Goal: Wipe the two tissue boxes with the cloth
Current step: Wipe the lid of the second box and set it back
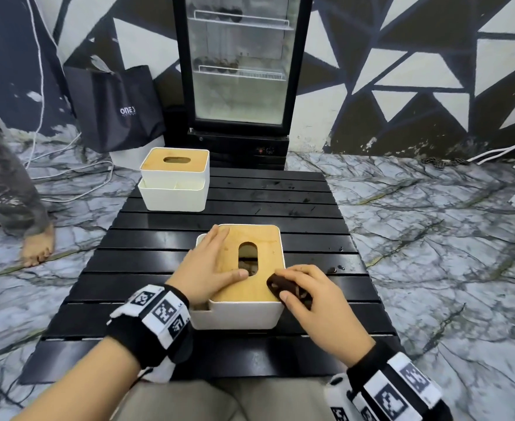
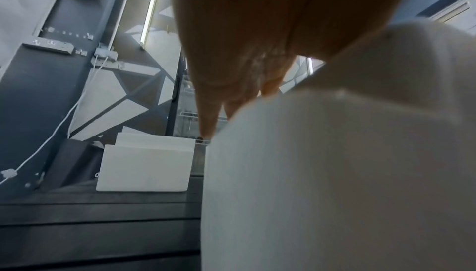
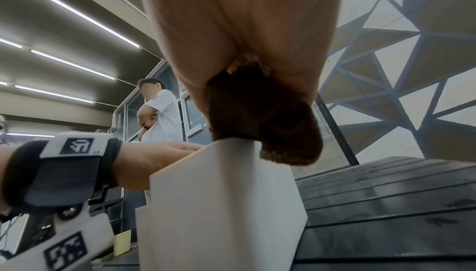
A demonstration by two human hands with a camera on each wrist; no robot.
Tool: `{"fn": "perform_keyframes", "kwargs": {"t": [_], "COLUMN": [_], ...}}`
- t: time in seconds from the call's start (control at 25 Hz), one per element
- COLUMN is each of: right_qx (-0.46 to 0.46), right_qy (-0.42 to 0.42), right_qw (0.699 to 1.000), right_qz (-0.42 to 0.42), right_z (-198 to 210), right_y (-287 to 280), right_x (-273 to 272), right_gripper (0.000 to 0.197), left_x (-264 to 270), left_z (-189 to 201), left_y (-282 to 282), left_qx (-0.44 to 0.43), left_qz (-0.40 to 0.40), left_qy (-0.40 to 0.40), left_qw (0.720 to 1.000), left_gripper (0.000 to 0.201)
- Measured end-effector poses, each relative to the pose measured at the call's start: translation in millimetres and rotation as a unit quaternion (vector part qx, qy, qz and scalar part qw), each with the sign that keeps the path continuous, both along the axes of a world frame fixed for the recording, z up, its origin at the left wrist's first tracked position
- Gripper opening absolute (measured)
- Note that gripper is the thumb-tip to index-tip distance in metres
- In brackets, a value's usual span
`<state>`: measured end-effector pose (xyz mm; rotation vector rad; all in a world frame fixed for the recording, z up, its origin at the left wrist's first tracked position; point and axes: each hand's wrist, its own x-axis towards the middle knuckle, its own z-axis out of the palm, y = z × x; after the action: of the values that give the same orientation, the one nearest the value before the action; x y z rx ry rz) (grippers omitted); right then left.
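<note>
near box (image 1: pixel 251 270) mid-surface, long axis away from us | our L hand (image 1: pixel 210 262) flat on lid | R hand (image 1: pixel 317 294) grips cloth (image 1: pixel 283 287) at near-R corner | far box (image 1: pixel 175 179) back-L, L hand nearer

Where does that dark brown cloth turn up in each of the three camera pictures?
Head view: the cloth sits lower centre, gripped by the right hand at the near tissue box's right corner.
Left wrist view: not in it.
Right wrist view: centre, bunched under the fingers on the box's corner.
Shared landmark: the black slatted table, in all three.
</note>
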<state>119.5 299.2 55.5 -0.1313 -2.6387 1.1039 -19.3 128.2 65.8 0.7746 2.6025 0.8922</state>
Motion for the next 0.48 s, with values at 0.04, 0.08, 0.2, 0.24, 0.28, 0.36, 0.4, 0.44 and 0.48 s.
{"fn": "perform_keyframes", "kwargs": {"t": [0.04,0.08,0.2,0.24,0.28,0.36,0.4,0.44,0.48], "right_qx": [-0.003,-0.005,0.0,0.001,0.001,0.001,0.003,0.009,0.015], "right_qy": [0.007,0.021,0.041,0.036,0.034,0.053,0.068,0.085,0.101], "right_qw": [1.0,1.0,0.999,0.998,0.997,0.995,0.993,0.991,0.987], "right_qz": [0.006,0.009,0.033,0.05,0.065,0.083,0.094,0.107,0.121], "right_z": [2,4,4,1,-3,-11,-15,-18,-20], "right_y": [0,1,-2,-5,-7,-11,-14,-18,-21], "right_x": [0,-3,-18,-22,-24,-23,-21,-18,-16], "right_gripper": [0.033,0.034,0.035,0.035,0.036,0.034,0.033,0.031,0.029], "left_x": [-3,-4,3,5,5,0,-3,-6,-8], "left_z": [0,-1,-9,-12,-14,-15,-15,-15,-14], "left_y": [-1,0,8,11,13,14,14,13,12], "left_qx": [0.004,0.011,0.017,0.008,-0.002,-0.017,-0.019,-0.02,-0.021], "left_qz": [-0.011,-0.012,0.023,0.036,0.046,0.055,0.059,0.06,0.056], "left_qy": [0.003,0.01,0.052,0.069,0.079,0.072,0.06,0.048,0.038], "left_qw": [1.0,1.0,0.998,0.997,0.996,0.996,0.996,0.997,0.997], "left_gripper": [0.088,0.084,0.076,0.075,0.073,0.074,0.075,0.077,0.078]}}
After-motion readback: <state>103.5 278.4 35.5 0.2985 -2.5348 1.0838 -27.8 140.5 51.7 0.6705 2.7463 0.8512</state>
